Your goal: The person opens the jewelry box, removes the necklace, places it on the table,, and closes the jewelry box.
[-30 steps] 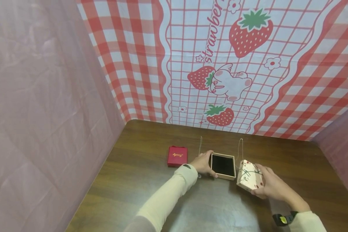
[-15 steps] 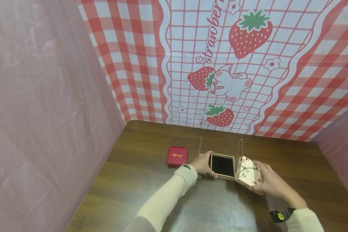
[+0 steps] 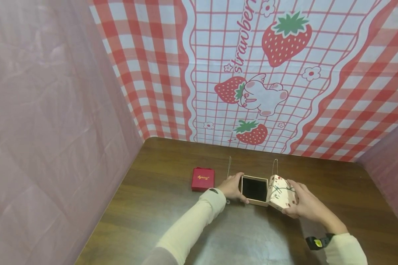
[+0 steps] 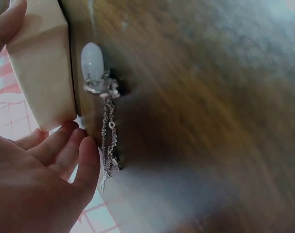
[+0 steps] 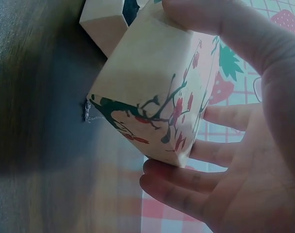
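An open square box base (image 3: 258, 202) with a black pad inside sits on the table. My left hand (image 3: 231, 187) holds its left side, thumb at the near corner and fingers at the far one. My right hand (image 3: 306, 203) grips a cream box lid (image 3: 282, 192) printed with red flowers and dark branches. The lid is tilted, its left edge right at the base's right rim. Beside my left hand lies a silver necklace (image 4: 108, 121) with a white oval pendant (image 4: 93, 62). Behind the lid, a second necklace chain (image 3: 275, 165) is partly hidden.
A small red box (image 3: 202, 179) with gold lettering stands left of my left hand. The wooden table (image 3: 166, 173) ends at a red-and-white strawberry cloth (image 3: 238, 110) at the back. Pink cloth (image 3: 59, 129) hangs along the left side.
My right hand has moved the lid left and away from me, up to the base's right rim, tilting it more. My left hand and the base have stayed put.
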`<state>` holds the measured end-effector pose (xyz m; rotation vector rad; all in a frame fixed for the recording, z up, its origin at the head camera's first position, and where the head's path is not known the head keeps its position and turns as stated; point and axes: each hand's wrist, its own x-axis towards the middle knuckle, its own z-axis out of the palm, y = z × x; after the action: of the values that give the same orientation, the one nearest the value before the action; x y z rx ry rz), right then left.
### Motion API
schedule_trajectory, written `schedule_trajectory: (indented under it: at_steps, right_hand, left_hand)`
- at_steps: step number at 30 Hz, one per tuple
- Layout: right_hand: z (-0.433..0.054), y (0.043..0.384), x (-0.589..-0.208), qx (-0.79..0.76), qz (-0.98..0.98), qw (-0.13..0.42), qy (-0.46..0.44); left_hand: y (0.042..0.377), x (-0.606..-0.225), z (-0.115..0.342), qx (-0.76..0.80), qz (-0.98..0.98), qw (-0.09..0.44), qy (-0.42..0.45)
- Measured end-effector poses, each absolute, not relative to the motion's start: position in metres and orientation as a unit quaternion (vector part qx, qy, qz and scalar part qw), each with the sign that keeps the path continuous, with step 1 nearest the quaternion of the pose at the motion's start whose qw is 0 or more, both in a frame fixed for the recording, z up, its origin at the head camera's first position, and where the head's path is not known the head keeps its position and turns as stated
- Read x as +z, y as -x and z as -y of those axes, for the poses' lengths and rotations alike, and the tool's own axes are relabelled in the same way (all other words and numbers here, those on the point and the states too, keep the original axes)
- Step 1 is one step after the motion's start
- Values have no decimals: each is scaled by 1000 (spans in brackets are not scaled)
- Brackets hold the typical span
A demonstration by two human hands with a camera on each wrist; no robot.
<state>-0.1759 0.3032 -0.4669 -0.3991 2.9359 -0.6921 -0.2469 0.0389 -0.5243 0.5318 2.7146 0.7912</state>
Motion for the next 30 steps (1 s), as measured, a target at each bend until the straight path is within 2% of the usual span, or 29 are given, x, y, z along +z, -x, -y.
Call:
schedule_trajectory:
  at_steps: [14, 30]
  right_hand:
    - [-296, 185, -464, -238, -960, 42, 140]
    - [-287, 198, -459, -242, -958, 74, 136]
  left_hand:
    - [245, -524, -39, 273, -935, 135, -181]
    - [246, -524, -39, 279, -933, 139, -179]
